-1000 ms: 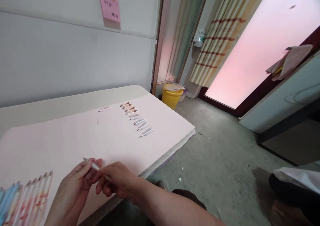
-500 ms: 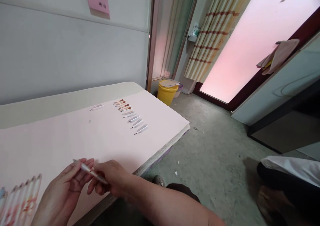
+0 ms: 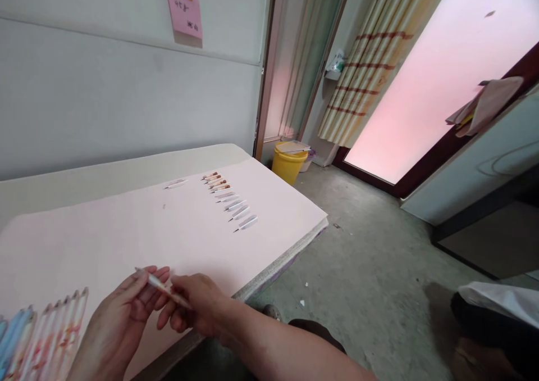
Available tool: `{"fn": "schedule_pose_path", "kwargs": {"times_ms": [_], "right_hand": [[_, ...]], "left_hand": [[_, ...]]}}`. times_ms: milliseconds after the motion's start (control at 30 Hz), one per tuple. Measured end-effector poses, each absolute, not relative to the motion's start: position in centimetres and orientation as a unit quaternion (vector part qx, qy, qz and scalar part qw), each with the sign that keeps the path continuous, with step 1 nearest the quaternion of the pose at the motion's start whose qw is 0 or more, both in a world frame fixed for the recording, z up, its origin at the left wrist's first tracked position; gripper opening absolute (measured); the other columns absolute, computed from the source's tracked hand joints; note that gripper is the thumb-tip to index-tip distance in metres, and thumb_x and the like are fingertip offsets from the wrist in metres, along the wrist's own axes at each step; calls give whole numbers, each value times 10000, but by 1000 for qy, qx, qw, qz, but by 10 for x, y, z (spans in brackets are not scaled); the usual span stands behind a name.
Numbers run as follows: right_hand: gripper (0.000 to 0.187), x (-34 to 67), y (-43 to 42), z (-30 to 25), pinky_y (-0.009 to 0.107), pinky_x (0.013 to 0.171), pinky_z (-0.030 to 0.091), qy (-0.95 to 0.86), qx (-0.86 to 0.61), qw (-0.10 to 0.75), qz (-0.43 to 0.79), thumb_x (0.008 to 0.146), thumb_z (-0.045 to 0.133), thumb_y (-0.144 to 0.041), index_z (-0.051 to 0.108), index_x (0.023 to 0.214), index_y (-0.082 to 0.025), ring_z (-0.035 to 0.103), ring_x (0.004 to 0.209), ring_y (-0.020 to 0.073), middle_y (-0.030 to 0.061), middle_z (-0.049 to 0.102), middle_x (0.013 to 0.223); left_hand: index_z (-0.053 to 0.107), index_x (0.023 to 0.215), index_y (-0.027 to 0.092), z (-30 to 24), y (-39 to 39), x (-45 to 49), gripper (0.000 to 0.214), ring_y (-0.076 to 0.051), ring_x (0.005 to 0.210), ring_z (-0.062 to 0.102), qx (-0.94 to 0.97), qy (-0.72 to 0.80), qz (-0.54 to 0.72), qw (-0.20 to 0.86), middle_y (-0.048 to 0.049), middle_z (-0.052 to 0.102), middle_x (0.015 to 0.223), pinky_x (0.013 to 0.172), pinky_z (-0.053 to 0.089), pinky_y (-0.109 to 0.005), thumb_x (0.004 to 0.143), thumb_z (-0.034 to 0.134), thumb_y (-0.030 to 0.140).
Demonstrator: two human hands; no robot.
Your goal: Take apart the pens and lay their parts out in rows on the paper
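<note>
Two hands are meeting just above the near edge of a pink sheet (image 3: 126, 229), which I am viewing through the head camera. Left of my fingers, a fan of pale and blue sticks (image 3: 46, 330) is lying side by side on the sheet. My left hand (image 3: 122, 313) is curling loosely, palm turned up, and its fingers (image 3: 143, 296) are pinching the upper part of a slim stick (image 3: 154, 281). This stick is slanting from just past those fingertips down to my right hand (image 3: 197, 308), whose thumb and forefinger are gripping the lower end. It is therefore lying between both sets of fingers, and both hands are grasping it.

Beyond the fingers and well apart from them, a lone small piece (image 3: 176, 184) is resting on the sheet, with a pink note (image 3: 184, 13) hanging on the wall above. Just right of that piece, a row of short pointed pieces (image 3: 229, 201) is running diagonally toward the table edge. Farther right, a yellow bucket (image 3: 288, 164) is standing on the floor by the doorway. Far to the right of my fingers, a white cloth (image 3: 501, 299) is lying over something dark.
</note>
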State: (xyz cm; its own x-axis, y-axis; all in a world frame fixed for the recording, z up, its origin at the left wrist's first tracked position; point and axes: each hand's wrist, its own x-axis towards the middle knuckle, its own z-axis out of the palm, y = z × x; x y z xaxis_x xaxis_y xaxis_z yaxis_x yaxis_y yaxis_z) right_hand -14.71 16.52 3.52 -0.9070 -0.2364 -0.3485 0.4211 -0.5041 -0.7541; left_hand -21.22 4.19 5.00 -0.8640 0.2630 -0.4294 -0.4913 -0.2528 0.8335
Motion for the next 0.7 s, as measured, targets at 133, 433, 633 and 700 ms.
{"fn": "schedule_pose_path", "kwargs": {"times_ms": [133,433,633,700], "right_hand": [[149,-146,164,38,176,358,301,515,107,96,-845,711,558,-276,570,674,-132,425,357,64,4,579,532],[102,-145,165,38,165,358,311,596,139,-14,-791,642,616,-174,520,675,-163,431,371,58,-55,523,523],[242,-145,167,36,172,378,307,571,131,17,-810,683,642,-352,511,766,-167,435,373,57,-39,574,569],[374,-144,168,37,185,375,291,540,120,76,-830,792,468,-510,545,808,-145,439,369,66,15,615,601]], "left_hand": [[642,780,147,49,41,-214,87,-177,821,650,-112,565,784,232,-80,685,851,698,552,-262,782,561,178],[658,806,160,51,45,-212,83,-117,714,621,-102,577,778,226,-26,657,822,617,536,-199,753,608,201],[640,791,145,48,42,-212,71,-137,736,623,-92,562,791,223,-47,659,815,630,528,-215,734,623,184],[633,808,142,49,42,-210,80,-135,722,623,-98,554,799,213,-59,661,824,629,522,-219,730,618,155]]}}
